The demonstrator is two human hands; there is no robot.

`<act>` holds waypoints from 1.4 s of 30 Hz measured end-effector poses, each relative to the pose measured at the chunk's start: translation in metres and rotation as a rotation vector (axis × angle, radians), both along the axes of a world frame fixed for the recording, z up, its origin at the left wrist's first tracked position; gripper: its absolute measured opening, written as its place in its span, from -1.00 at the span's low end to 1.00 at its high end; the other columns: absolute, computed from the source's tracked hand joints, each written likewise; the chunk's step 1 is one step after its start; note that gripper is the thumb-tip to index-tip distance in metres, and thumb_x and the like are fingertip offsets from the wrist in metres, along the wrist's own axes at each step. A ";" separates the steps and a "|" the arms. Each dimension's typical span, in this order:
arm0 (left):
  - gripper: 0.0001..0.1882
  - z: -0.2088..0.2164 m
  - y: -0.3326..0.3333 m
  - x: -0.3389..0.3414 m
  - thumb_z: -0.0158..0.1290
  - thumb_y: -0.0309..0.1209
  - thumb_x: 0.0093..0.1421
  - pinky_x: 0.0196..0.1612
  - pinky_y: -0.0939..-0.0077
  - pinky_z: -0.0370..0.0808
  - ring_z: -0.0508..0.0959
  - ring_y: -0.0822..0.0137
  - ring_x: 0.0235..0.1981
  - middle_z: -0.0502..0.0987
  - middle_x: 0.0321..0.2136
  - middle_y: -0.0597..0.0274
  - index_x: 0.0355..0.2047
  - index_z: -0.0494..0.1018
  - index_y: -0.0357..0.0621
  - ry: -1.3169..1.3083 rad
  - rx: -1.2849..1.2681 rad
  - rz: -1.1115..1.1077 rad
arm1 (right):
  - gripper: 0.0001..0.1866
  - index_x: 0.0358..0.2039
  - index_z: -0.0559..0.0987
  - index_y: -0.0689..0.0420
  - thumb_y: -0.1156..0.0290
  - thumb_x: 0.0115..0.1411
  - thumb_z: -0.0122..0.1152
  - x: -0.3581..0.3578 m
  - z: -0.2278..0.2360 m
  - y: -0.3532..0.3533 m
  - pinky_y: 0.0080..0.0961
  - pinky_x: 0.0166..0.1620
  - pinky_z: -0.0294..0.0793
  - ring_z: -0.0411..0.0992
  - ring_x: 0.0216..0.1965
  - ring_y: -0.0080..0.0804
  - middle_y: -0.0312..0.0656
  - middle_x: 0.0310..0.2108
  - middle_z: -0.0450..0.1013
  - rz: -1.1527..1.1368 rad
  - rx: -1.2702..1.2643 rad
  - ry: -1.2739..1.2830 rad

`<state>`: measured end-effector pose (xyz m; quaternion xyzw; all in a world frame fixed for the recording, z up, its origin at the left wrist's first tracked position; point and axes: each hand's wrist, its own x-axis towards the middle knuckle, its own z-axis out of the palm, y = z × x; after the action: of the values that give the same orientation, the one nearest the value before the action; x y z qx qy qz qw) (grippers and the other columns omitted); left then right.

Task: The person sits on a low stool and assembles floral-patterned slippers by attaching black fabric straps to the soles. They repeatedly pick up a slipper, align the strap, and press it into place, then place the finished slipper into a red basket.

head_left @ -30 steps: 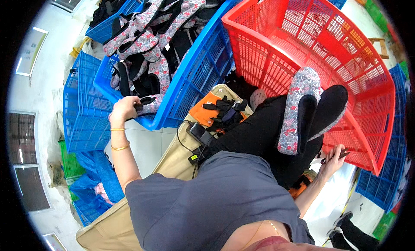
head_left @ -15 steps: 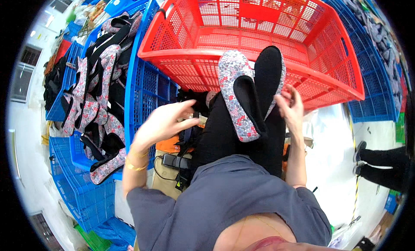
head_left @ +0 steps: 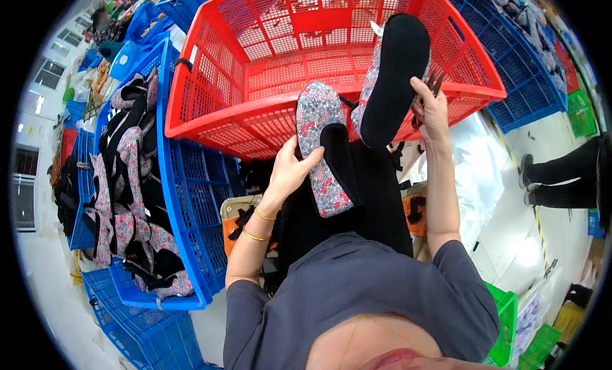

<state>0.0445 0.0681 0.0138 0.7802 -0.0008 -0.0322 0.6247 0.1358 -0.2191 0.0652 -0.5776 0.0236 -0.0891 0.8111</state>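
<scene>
On my black-trousered lap lies a slipper [head_left: 320, 111], grey and pink patterned with a black lining. My left hand [head_left: 292, 171] grips its left edge, thumb on top and the other fingers partly hidden. A second slipper [head_left: 396, 76] is raised and tilted over the near rim of the red crate, its black sole facing me and a small white tag at its upper end. My right hand [head_left: 430, 111] holds that slipper by its right edge. A thin dark tool [head_left: 437, 81], perhaps snips, sticks out from the right hand's fingers.
A red plastic crate [head_left: 268, 111] stands right in front of me. To the left, a blue crate [head_left: 185, 242] holds several patterned slippers [head_left: 131, 172]. More blue crates [head_left: 510, 83] stand at the far right, with another person's legs [head_left: 561, 172] nearby. A green crate [head_left: 503, 319] is at lower right.
Both hands were apart from the slippers' middle; now each hand grips one. The right slipper has been lifted forward and turned sole toward me, while the left one stays on my lap.
</scene>
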 end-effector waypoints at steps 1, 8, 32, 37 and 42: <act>-0.56 -0.004 -0.002 0.001 0.22 -0.30 0.07 -0.13 0.43 0.47 0.56 0.34 -0.25 0.58 -0.25 0.07 -0.12 0.44 -0.34 -0.038 0.011 0.009 | -0.70 -0.62 0.35 -0.07 0.36 0.18 0.25 -0.001 0.000 0.000 -0.71 -0.71 -0.13 0.00 -0.81 -0.80 -0.57 -0.78 0.12 0.025 0.007 0.025; -0.23 0.022 -0.003 0.005 0.24 -0.19 0.06 -0.10 0.34 0.44 0.49 0.11 -0.14 0.47 -0.13 -0.09 0.17 0.20 -0.32 -0.164 0.467 -0.041 | -0.73 -0.57 0.35 -0.05 0.30 0.16 0.27 -0.018 -0.016 0.005 -0.74 -0.74 -0.14 0.01 -0.83 -0.79 -0.54 -0.80 0.14 0.182 0.124 0.096; -0.57 0.018 -0.057 -0.015 -0.06 -0.44 0.32 -0.06 0.67 0.41 0.48 0.56 -0.12 0.47 -0.06 0.24 0.17 0.20 -0.30 0.111 -0.706 -0.191 | -0.55 0.06 0.37 0.36 0.33 0.27 0.14 -0.084 0.036 0.010 -0.58 -0.09 0.38 0.41 -0.18 -0.47 -0.13 -0.20 0.43 0.060 -0.667 -0.307; -0.55 0.027 -0.055 -0.023 -0.06 -0.45 0.32 0.02 0.64 0.36 0.44 0.51 -0.05 0.43 -0.01 0.22 0.18 0.18 -0.29 0.081 -0.721 -0.224 | -0.68 -0.08 0.43 0.25 0.46 0.18 0.25 -0.076 0.030 0.011 -0.63 -0.10 0.39 0.42 -0.22 -0.60 -0.26 -0.24 0.45 0.193 -0.184 -0.128; -0.53 0.028 -0.052 -0.024 -0.06 -0.48 0.31 0.08 0.57 0.33 0.41 0.46 0.01 0.41 0.04 0.19 0.20 0.16 -0.32 0.064 -0.758 -0.287 | -0.69 -0.16 0.42 0.19 0.50 0.12 0.32 -0.068 0.032 0.003 -0.65 -0.09 0.40 0.41 -0.21 -0.65 -0.31 -0.25 0.46 0.246 -0.104 -0.187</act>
<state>0.0205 0.0158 0.0415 0.4851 -0.1021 -0.1408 0.8570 0.0676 -0.2164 0.0974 -0.6066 -0.1276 -0.0439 0.7834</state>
